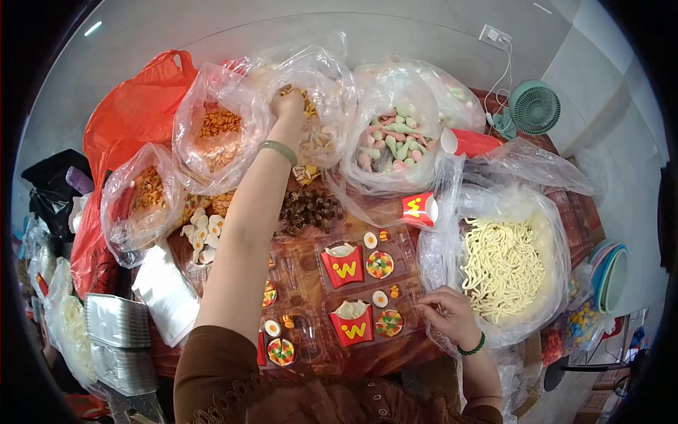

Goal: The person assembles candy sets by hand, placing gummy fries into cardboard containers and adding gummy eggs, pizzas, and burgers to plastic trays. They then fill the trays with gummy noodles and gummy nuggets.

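My left hand reaches into a clear plastic bag of small yellow and brown pieces at the top centre; its fingers are bent among them, and what they hold is too small to name. Near the right side of the clear trays, my right hand hovers with thumb and fingertips together. Beside it, the trays hold red fries boxes with a yellow W, egg pieces, small burgers and round pizza pieces. My left forearm covers part of the trays on the left.
Bags of pale yellow strands and pastel pieces stand right and centre. Orange pieces fill a left bag. Dark brown pieces lie mid-table. Stacked clear trays sit lower left, a green fan upper right.
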Tool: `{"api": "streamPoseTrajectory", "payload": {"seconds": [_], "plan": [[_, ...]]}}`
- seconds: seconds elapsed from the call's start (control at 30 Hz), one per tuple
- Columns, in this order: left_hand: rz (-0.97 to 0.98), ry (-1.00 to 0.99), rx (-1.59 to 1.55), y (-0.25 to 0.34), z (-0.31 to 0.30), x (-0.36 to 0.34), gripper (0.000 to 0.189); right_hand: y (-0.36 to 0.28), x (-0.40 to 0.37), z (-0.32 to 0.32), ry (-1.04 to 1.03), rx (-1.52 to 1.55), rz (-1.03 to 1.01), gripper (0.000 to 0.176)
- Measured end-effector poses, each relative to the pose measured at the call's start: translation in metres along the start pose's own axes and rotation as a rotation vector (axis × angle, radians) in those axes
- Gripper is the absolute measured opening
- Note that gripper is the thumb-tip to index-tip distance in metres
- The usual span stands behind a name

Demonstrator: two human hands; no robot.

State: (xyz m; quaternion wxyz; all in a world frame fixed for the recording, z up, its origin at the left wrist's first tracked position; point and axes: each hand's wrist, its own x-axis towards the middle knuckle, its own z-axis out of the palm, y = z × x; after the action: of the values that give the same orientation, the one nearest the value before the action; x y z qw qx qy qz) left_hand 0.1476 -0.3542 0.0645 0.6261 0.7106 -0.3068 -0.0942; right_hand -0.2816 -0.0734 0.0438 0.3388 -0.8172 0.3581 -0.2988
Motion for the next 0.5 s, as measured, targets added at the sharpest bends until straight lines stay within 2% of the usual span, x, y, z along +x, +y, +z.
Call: {"api": "streamPoseTrajectory", "payload": {"seconds": [0.07,0.1,0.17,0.2,0.27,0.3,0.37,0.47,0.5], "plan": [[-0.623,-0.117,-0.966,0.014,-0.012,0.005,0.015,-0.003,-0.001,-0.002,-0.013,-0.009,0.011,0.012],[-0.620,-0.111,-0.965,0.019,-0.019,0.004,0.015,-0.006,-0.001,-0.002,-0.021,-0.020,0.022,0.012],[-0.838,-0.072,-1.264,0.033,-0.031,-0.006,0.016,-0.013,-0.001,-0.001,-0.041,-0.019,0.049,0.012],[-0.833,-0.071,-1.266,0.037,-0.037,-0.011,0.016,-0.017,-0.002,0.000,-0.057,-0.021,0.084,0.013],[-1.012,-0.249,-1.557,0.034,-0.045,-0.018,0.020,-0.022,0.001,0.005,-0.045,0.020,0.037,0.013],[-1.009,-0.252,-1.561,0.032,-0.050,-0.022,0.020,-0.024,0.003,0.007,-0.033,0.060,-0.007,0.013],[-1.043,-0.542,-1.803,0.034,-0.061,-0.036,0.024,-0.026,0.007,0.010,-0.042,0.061,-0.004,0.012],[-1.029,-0.671,-1.861,0.054,-0.086,-0.090,0.021,-0.043,0.022,0.012,0.003,0.146,0.020,0.011],[-1.089,-0.734,-1.865,0.050,-0.092,-0.108,0.019,-0.047,0.029,0.014,0.039,0.148,0.063,0.011]]}}
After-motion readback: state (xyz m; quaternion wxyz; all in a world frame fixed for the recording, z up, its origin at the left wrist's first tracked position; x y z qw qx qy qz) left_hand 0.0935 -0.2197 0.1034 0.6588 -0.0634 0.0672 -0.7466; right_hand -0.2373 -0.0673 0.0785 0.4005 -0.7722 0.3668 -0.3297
